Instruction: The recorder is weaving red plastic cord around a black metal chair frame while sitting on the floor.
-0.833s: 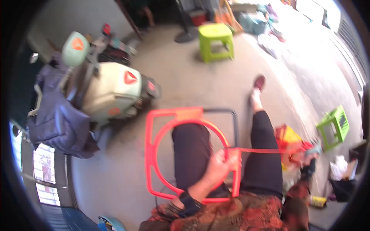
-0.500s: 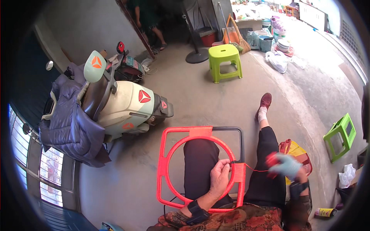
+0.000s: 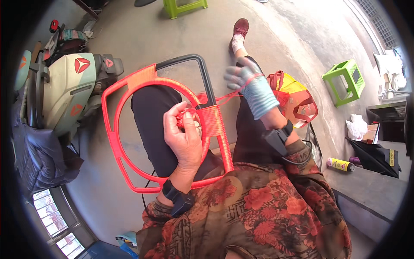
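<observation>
On my lap lies a rounded square frame with an inner ring [image 3: 212,123], mostly wound in red cord; a black tube [image 3: 207,77] at its upper right corner is bare. My left hand [image 3: 185,140], bare and inside the ring, is closed around a bundle of red cord [image 3: 186,115]. Strands of red cord [image 3: 226,98] pass from the frame's right side toward my right hand [image 3: 254,90]. That hand wears a light blue-grey glove, its fingers spread and somewhat blurred, with a strand lying across it. Under the frame is my black-trousered leg.
A red and yellow bag [image 3: 297,97] stands beside my right leg. Farther right are a green stool [image 3: 345,82], a white plastic bag [image 3: 357,126] and a yellow can [image 3: 340,165] on a ledge. A scooter [image 3: 71,88] stands at the left, another green stool [image 3: 185,6] ahead.
The red cord bundle has passed from my right hand to my left, inside the ring. My right hand has opened and come nearer the frame. The view has tilted down and turned right.
</observation>
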The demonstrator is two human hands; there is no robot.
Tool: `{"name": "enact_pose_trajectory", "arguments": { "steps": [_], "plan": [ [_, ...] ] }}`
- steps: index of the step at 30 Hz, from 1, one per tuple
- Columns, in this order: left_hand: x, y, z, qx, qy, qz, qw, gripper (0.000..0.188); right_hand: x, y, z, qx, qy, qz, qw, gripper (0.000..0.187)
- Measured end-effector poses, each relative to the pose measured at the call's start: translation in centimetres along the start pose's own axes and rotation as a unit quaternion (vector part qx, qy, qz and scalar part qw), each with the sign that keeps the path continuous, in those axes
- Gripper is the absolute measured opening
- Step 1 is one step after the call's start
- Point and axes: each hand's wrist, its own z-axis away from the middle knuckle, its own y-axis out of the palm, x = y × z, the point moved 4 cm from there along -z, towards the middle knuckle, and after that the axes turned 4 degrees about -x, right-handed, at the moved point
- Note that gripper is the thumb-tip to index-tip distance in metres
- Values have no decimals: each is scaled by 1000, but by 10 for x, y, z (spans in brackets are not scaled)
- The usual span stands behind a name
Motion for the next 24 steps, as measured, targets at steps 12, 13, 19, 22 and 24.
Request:
{"name": "enact_pose_trajectory", "arguments": {
  "steps": [12,13,19,22,24],
  "plan": [
    [0,-4,4,25,33,1,999,21,48,33,59,94,-209,311,922,20],
    [1,-4,4,25,31,4,999,21,52,20,56,110,-116,317,935,20],
    [32,-1,9,77,-281,181,939,19,51,-58,27,-2,-245,582,775,16],
    [32,0,9,72,-283,188,938,17,39,-171,-16,-249,-68,236,937,25],
    [32,8,8,84,-282,196,935,17,40,-231,-16,-323,-131,-43,936,22]
  ]
}}
